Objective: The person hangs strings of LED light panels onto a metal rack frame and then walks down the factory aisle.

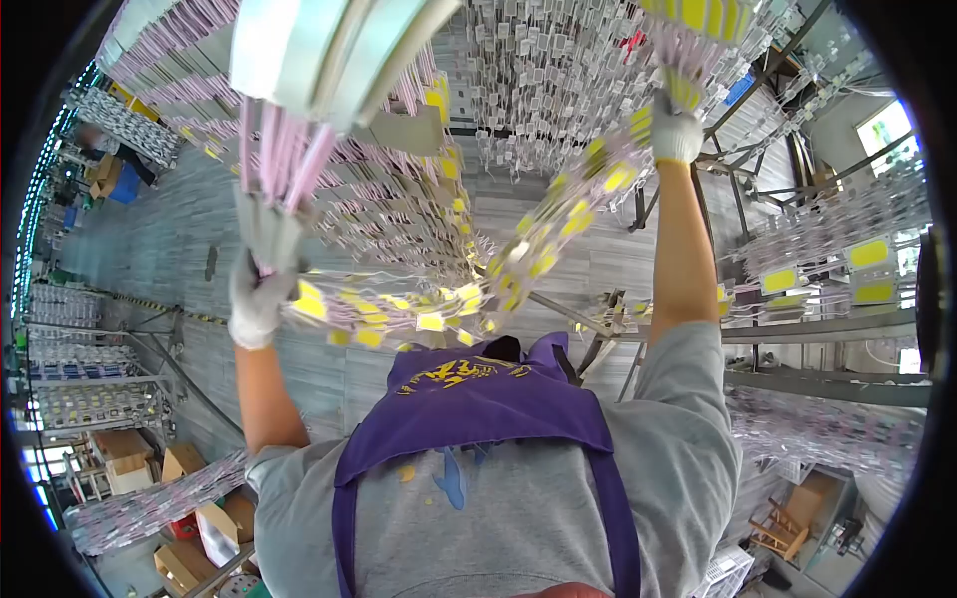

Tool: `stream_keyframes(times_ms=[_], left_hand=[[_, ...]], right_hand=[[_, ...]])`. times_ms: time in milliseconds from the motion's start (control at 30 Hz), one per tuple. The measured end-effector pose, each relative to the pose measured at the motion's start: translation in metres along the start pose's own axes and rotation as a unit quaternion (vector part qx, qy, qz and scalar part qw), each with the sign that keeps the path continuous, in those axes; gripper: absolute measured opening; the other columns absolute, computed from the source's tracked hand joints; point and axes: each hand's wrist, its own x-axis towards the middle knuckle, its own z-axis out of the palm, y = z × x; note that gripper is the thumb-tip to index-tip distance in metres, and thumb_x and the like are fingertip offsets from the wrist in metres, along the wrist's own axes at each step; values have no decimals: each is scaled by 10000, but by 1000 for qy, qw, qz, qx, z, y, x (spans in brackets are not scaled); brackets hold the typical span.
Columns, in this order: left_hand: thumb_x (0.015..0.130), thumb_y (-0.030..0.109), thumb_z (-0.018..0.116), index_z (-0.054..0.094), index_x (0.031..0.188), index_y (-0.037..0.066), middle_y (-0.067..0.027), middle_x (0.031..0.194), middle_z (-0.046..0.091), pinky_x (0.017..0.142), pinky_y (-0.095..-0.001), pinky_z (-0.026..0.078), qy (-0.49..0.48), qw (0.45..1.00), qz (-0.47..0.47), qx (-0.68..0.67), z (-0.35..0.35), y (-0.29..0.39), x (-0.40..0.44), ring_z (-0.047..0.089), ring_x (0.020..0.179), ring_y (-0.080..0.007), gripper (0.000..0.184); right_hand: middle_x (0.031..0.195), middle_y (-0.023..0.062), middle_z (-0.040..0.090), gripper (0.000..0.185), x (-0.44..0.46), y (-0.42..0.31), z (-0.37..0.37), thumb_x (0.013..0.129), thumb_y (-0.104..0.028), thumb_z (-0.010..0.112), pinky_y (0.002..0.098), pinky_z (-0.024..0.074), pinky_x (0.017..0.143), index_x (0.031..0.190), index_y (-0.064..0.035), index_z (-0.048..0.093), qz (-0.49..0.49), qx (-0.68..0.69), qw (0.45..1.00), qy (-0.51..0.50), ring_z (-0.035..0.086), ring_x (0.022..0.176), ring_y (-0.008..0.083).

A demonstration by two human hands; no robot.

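Observation:
My left hand point(261, 304), in a grey-white work glove, is closed around a bundle of LED module strings point(284, 164) with pink wires and pale flat modules. Raised on the right, my right hand point(676, 135) wears the same kind of glove and grips the strings too. Between both hands a sagging length of yellow-faced LED modules point(543, 249) hangs down past my chest. Its middle is blurred. Behind my left hand hangs a dense sheet of more module strings point(389, 209). My fingertips are partly hidden by the strings.
Grey strings of modules point(548, 80) hang in a curtain ahead. A metal rail point(827, 327) and yellow modules point(869, 254) are at right. Lower left stand racks point(95, 329) and cardboard boxes point(184, 563). Another person point(100, 140) is far left. A wooden stool point(780, 528) stands lower right.

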Motion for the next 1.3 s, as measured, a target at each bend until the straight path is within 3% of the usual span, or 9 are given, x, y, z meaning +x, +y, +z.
stream_keyframes(times_ms=[200, 267, 433, 567, 733, 867, 967, 1067, 1300], left_hand=[[797, -15, 555, 528, 1176, -48, -111, 830, 649, 473, -226, 415, 10, 998, 27, 58, -35, 15, -10, 527, 530, -93, 381], [893, 89, 584, 536, 1174, -47, -22, 648, 551, 699, -304, 507, 89, 988, 65, 111, -44, 24, -10, 471, 482, -98, 316], [947, 101, 584, 550, 1197, -26, -46, 902, 640, 738, -250, 473, 290, 944, 57, 144, -11, 29, -2, 580, 819, -98, 283], [924, 57, 602, 577, 1174, -33, -55, 955, 653, 773, -258, 477, -8, 967, 42, 253, 22, 7, -13, 582, 846, -98, 267], [953, 20, 526, 450, 1325, -54, -151, 1191, 619, 891, -314, 512, 249, 961, 105, 59, -31, 14, -4, 648, 1027, -214, 387], [924, -19, 532, 492, 1287, -41, -83, 1100, 620, 803, -256, 474, 267, 960, 52, 69, -23, 14, -10, 581, 915, -113, 366], [895, 20, 564, 515, 1250, -66, -81, 960, 651, 712, -242, 478, 38, 998, 3, 44, -2, 10, -26, 594, 802, -98, 369], [898, 34, 548, 516, 1234, -75, -90, 893, 653, 678, -246, 487, -14, 999, -24, -25, -18, 15, -25, 609, 751, -113, 354], [933, 86, 594, 514, 1226, -35, -105, 994, 640, 821, -318, 500, 254, 957, 136, -43, -68, 31, -19, 604, 836, -152, 327]], right_hand=[[1071, 222, 686, 572, 42, -3, -29, 911, -615, 447, 501, 525, 856, 1164, -136, 630, -18, -140, 987, -74, 658, 1010, 414], [1059, 205, 694, 620, 53, -2, -47, 907, -642, 433, 507, 531, 829, 1229, -132, 577, 58, -140, 988, 4, 667, 1005, 402], [1139, 244, 660, 712, 55, -5, -57, 904, -665, 381, 502, 499, 906, 1202, -70, 634, 36, -188, 980, -50, 633, 1084, 411], [1224, 287, 602, 774, 69, 3, -49, 915, -671, 317, 489, 434, 1010, 1160, -34, 682, 45, -170, 979, -107, 569, 1177, 434], [1166, 275, 637, 574, 131, 41, -65, 962, -501, 407, 447, 488, 935, 1224, -46, 641, 121, 20, 992, 37, 621, 1109, 373], [1141, 236, 655, 426, 162, 85, -38, 965, -376, 478, 429, 562, 800, 1225, -66, 611, -133, -256, 957, 14, 673, 968, 359], [1030, 175, 672, 380, 163, 79, -7, 953, -326, 514, 393, 601, 652, 1178, -29, 593, -180, 181, 966, -32, 702, 881, 306], [985, 175, 661, 425, 123, 33, -31, 956, -327, 477, 397, 587, 644, 1199, 7, 579, 247, 283, 922, -96, 693, 921, 294], [1121, 292, 651, 589, 165, 105, 33, 979, -494, 369, 438, 527, 868, 1253, -12, 568, 51, 128, 989, 53, 644, 1066, 411]])
